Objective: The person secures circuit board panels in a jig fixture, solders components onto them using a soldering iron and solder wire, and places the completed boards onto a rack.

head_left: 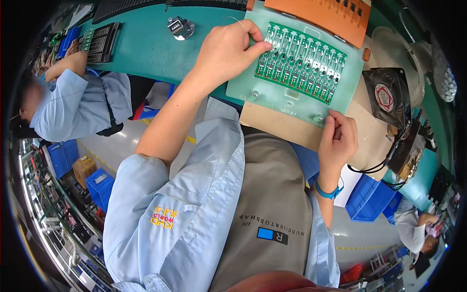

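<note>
A green circuit board panel (300, 63) of several narrow strips, dotted with small components, lies on a pale green translucent fixture plate (243, 80). My left hand (231, 51) is at the panel's upper left edge, the thumb tip touching it and the index finger bent beside it. A thin pale wire (236, 20) shows by its knuckles; whether the fingers grip the wire or the panel edge cannot be made out. My right hand (339, 138) is closed, thumb against bent fingers, beside the plate's lower right corner and a small metal knob (318, 118). Its fingertips are hidden.
An orange fixture (326, 14) adjoins the plate's far side. To the right stands a black fan (386, 95) with cables. A metal tally counter (180, 28) sits on the green table (141, 41). Blue bins (365, 197) are below; co-workers (73, 100) sit left and far right.
</note>
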Demonstrator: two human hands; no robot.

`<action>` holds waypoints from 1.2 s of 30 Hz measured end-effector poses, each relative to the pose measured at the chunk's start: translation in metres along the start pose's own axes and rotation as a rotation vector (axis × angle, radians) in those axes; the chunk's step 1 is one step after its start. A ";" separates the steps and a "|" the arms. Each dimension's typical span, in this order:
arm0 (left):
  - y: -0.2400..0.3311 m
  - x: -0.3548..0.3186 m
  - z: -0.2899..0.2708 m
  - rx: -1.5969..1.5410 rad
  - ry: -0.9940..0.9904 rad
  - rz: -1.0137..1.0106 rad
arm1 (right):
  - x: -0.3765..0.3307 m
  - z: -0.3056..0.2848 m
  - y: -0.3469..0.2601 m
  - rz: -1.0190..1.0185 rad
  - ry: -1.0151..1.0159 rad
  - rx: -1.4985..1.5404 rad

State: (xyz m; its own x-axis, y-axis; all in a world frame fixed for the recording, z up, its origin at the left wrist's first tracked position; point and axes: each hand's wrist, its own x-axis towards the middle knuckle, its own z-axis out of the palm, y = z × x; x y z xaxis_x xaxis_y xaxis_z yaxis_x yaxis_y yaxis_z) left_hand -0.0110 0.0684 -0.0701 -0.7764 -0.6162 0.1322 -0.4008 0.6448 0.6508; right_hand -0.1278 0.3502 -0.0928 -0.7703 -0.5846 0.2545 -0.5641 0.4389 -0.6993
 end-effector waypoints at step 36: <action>0.053 0.215 -0.026 0.486 -0.111 0.202 | -0.011 0.010 0.011 -0.154 0.130 -0.061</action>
State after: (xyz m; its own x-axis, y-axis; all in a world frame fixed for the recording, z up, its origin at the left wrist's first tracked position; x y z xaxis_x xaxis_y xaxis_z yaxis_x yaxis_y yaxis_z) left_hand -0.1869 -0.0415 0.0122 -0.8975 -0.4237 0.1225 -0.3965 0.8968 0.1962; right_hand -0.1225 0.3542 -0.1101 -0.7035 -0.5566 0.4419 -0.6919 0.3942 -0.6049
